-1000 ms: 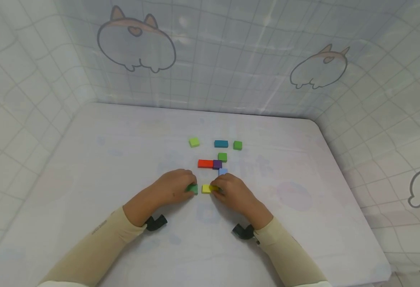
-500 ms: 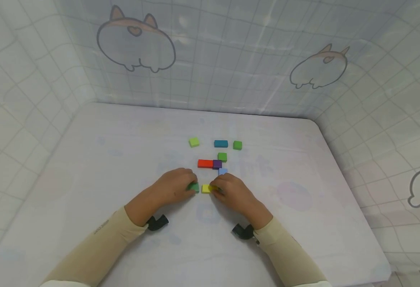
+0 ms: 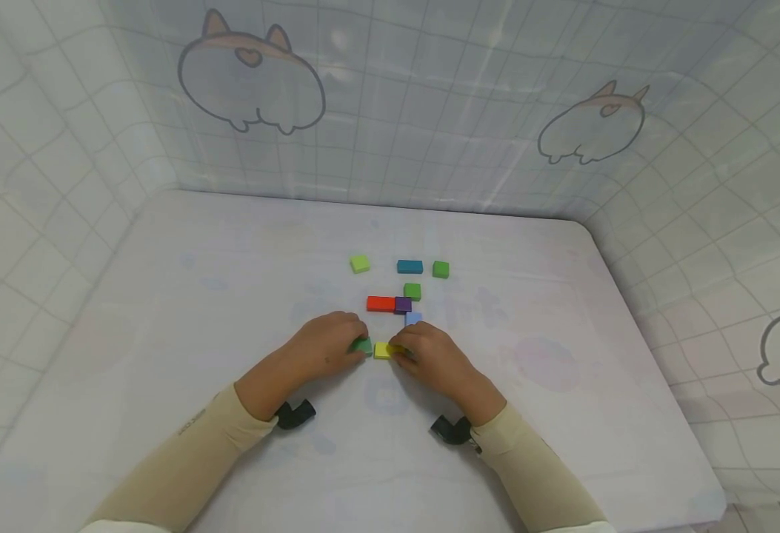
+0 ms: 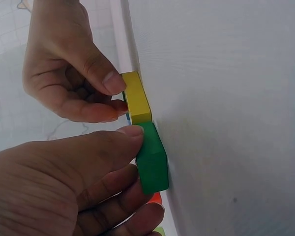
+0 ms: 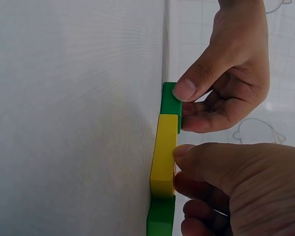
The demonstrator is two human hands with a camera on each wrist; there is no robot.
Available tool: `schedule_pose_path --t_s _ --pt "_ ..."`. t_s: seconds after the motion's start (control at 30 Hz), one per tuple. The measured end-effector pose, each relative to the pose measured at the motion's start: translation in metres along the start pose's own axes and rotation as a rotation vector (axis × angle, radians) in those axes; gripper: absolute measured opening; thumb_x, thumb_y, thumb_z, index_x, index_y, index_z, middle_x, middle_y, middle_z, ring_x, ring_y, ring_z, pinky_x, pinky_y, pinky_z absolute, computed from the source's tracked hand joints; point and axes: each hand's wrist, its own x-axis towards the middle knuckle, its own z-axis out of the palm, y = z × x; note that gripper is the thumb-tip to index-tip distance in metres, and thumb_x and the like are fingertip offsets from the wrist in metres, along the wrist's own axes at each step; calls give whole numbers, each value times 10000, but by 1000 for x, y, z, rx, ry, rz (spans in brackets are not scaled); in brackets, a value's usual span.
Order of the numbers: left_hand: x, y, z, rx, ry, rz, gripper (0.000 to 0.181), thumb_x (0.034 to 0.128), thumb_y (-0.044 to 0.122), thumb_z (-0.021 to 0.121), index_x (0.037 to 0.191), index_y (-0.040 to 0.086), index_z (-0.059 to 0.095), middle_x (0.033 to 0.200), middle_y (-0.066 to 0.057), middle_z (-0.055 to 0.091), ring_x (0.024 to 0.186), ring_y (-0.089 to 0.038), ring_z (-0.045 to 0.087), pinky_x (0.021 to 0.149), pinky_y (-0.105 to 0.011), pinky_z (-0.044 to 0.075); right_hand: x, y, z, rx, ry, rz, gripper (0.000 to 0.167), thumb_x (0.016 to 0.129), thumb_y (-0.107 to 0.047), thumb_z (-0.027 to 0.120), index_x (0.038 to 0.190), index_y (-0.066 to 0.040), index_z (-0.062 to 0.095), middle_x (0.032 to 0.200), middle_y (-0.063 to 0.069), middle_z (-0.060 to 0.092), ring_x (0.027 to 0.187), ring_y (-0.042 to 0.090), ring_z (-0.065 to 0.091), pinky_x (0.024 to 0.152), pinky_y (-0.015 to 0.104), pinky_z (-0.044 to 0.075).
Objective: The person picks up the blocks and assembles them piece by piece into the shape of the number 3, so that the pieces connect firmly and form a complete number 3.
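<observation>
My left hand (image 3: 328, 345) pinches a green block (image 3: 364, 346) between thumb and fingers, left of a yellow block (image 3: 381, 351) that my right hand (image 3: 435, 361) pinches. In the left wrist view the green block (image 4: 152, 160) stands end to end with the yellow block (image 4: 136, 97); the head view shows a thin gap. In the right wrist view another green block (image 5: 161, 216) lies at the far end of the yellow block (image 5: 164, 155); in the head view my right hand hides it. A light blue block (image 3: 412, 318) lies just beyond my right fingers.
Behind the hands, a red block (image 3: 381, 303) touches a purple block (image 3: 403, 305), with a green block (image 3: 412, 292) just behind. Farther back lie a lime block (image 3: 360, 263), a teal block (image 3: 410, 266) and another green block (image 3: 441, 269) on the white table (image 3: 550, 444).
My left hand has moved slightly right with the green block, narrowing its distance to the yellow block. My right hand has stayed almost still on the yellow block.
</observation>
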Motion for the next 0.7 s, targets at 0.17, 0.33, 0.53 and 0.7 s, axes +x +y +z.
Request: schedule_pose_path --t_s 0.17,0.33,0.53,0.7 --pt "0 0 1 -13 12 5 201 869 272 774 1021 162 705 887 82 604 817 -117 518 795 -285 508 0 0 0 4 4 -9 216 842 -166 811 1053 -144 770 972 -68 725 893 68 605 839 184 540" --pt "0 1 1 -16 28 7 205 869 270 772 1029 158 709 894 82 612 820 -111 523 798 -281 506 0 1 0 6 5 -10 215 842 -161 810 1052 -142 770 973 -65 725 893 70 610 841 187 542" --pt "0 2 1 -18 22 -1 209 871 280 770 1032 161 710 895 82 613 822 -113 523 796 -274 504 0 1 0 11 -7 -1 209 848 -158 803 1054 -148 768 977 -68 728 893 75 621 852 202 545" --pt "0 2 0 -24 18 -6 208 875 285 763 1030 158 708 893 81 612 825 -115 521 793 -274 503 0 1 0 13 -12 8 209 848 -159 803 1055 -151 769 976 -69 728 896 74 621 856 201 544"
